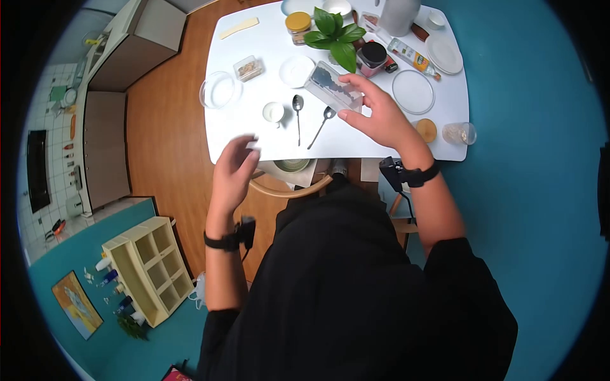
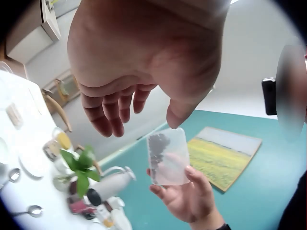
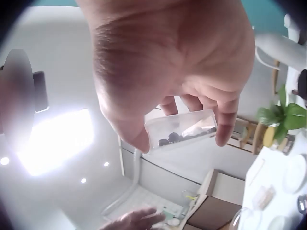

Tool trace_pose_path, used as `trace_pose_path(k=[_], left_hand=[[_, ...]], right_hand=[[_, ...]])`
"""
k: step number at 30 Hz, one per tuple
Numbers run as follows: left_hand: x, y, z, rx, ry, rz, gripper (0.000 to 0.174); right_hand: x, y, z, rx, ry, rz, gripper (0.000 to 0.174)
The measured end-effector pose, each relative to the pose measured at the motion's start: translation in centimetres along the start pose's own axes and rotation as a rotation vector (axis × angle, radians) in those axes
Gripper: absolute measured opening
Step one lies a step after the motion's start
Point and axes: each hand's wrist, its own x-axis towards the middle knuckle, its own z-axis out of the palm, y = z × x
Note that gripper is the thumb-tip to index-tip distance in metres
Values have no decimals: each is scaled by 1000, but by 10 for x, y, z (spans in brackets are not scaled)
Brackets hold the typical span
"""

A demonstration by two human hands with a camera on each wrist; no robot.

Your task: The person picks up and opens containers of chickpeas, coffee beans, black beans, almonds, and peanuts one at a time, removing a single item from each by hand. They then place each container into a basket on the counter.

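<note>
A clear plastic box (image 1: 332,87) with dark pieces inside is held above the table by my right hand (image 1: 387,120), thumb on one side and fingers on the other. The right wrist view shows the same box (image 3: 181,130) pinched between thumb and fingers of the right hand (image 3: 177,62). My left hand (image 1: 234,171) hovers at the table's front edge, fingers loosely bent, holding nothing. In the left wrist view the left hand (image 2: 148,57) hangs with thumb and fingers apart, and the box (image 2: 168,157) is beyond it.
On the white table (image 1: 254,143) are a white cup (image 1: 274,113), two spoons (image 1: 298,120), a glass bowl (image 1: 218,90), a small box (image 1: 248,68), a white plate (image 1: 296,71), a leafy plant (image 1: 335,38), jars, bottles and a clear-lidded cup (image 1: 459,133). A chair (image 1: 289,192) stands at the front edge.
</note>
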Motion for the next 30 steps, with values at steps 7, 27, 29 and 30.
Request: trace_pose_path(k=[7, 27, 29, 30], left_hand=[[0, 92, 54, -372, -226, 311, 93], [-71, 109, 52, -623, -7, 455, 96], [-71, 107, 51, -645, -9, 455, 97], [-71, 106, 50, -647, -7, 464, 97]], right_hand=[[-40, -104, 2, -281, -187, -381, 62], [-62, -173, 37, -646, 5, -1030, 39], [-62, -174, 40, -650, 12, -1031, 39], [-62, -174, 41, -643, 21, -1029, 38]])
